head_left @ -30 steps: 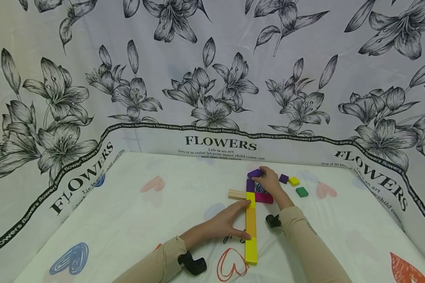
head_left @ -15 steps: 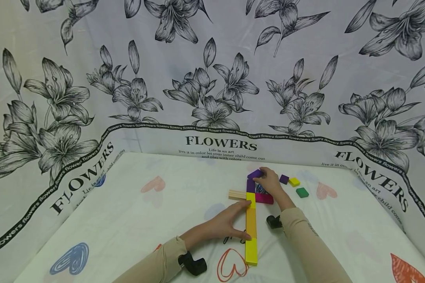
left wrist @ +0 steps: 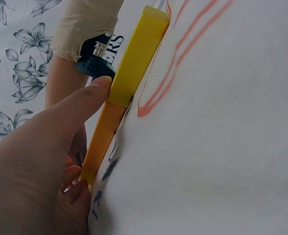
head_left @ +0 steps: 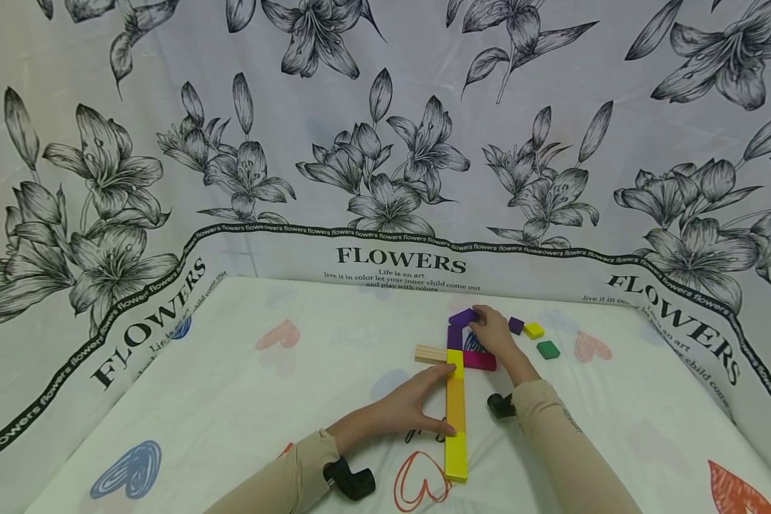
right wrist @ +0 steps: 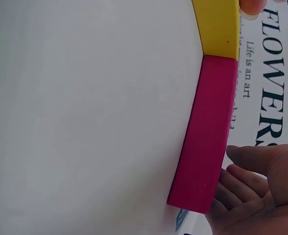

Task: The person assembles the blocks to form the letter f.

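At the far left we see a blue heart (head_left: 128,470) printed on the white cloth (head_left: 231,400). Further right we find a pink heart (head_left: 278,334), then the left sleeve (head_left: 283,478) with a black wrist mount (head_left: 350,480) at its cuff.

Our left hand (head_left: 392,410) is unclenched and spread along a straight row of blocks: the thumb touches near the join of the lower yellow block (head_left: 456,457) and the orange block (head_left: 456,405), while the forefinger touches the upper yellow block (head_left: 457,359). A pale wooden piece (head_left: 430,353) juts out to the left of the upper yellow block, and beyond that block the straight purple block (head_left: 455,337) carries on the row. At the far end we see the slanted purple block (head_left: 461,318), angled to the right.

The magenta block (head_left: 480,360) meets the upper yellow block on the right side. Our right hand (head_left: 496,334) is slack, thumb and fingers parted, with its fingertips at the right end of the slanted purple block; we cannot tell whether they touch it. Beyond this hand we see three loose pieces near one another: a small purple block (head_left: 516,325), a small yellow block (head_left: 534,330) and a green block (head_left: 548,349).
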### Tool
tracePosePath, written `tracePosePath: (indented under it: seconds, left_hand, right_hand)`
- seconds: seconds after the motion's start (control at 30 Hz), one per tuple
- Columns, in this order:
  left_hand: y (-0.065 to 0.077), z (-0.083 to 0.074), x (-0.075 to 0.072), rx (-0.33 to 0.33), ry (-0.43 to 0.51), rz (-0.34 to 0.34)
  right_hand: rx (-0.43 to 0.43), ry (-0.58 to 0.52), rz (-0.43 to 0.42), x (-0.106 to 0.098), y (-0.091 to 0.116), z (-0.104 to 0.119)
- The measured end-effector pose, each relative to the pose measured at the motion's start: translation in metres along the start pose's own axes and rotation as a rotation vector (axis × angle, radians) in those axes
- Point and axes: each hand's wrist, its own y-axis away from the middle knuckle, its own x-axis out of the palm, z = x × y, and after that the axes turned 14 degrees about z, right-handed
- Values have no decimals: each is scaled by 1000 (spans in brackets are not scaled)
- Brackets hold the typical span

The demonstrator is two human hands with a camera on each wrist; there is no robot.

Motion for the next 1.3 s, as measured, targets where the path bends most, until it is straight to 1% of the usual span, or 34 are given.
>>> tracePosePath:
  seconds: [0.23,0.43,0.7,0.9,1.07,1.3]
  left_hand:
    - [0,-1,0,-5,7,1]
    - [0,0,0,-18,8,2]
    - [-1,1,0,-11,0,2]
    - [-1,2,1,-15,-14,3]
    - [-1,0,-1,-20,-4,6]
    - [-1,0,0,-19,1,8]
  right_hand:
    - [-32,12,0,-1,5,0]
    - [-44,17,-4,-2,8,-2]
    - [-18,-10,14,-3,11,-5]
    - [-12,-3,25,-4,15,-4]
    - [-19,-1,36,-5,17,-6]
    - [-5,-16,52,-5,18,-9]
